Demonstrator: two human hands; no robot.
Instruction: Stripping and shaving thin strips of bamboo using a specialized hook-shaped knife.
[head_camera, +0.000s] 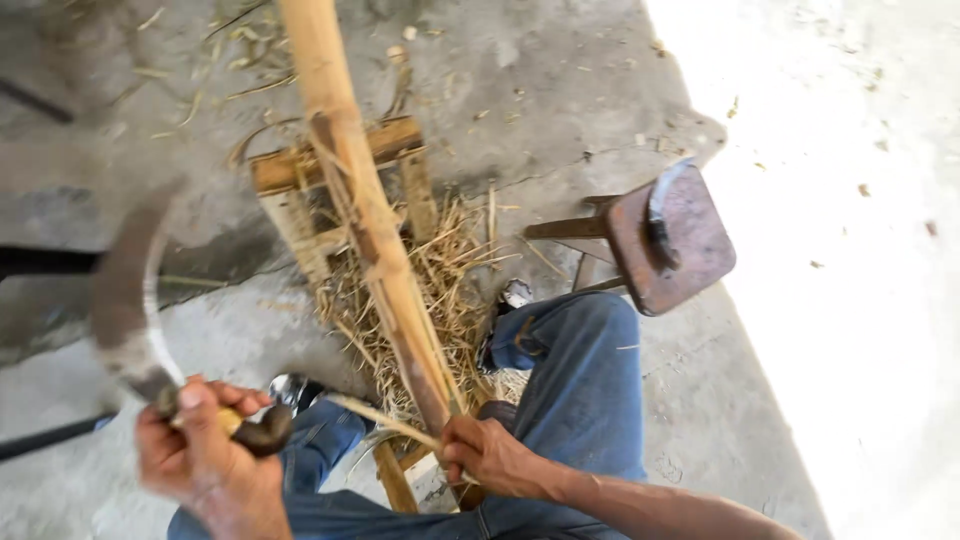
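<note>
Bamboo pole leaning across low wooden frame, running up from lap. Right hand, grip clamped round pole's lower end. Left hand, grip closed on handle of curved blade, blurring. Straw shavings piling under frame. Small wooden stool sitting near right knee, second blade lying on it. Grey concrete floor, sunlit at right.

Cracked grey concrete floor, straw litter, small wooden stool, harsh sunlight at right
</note>
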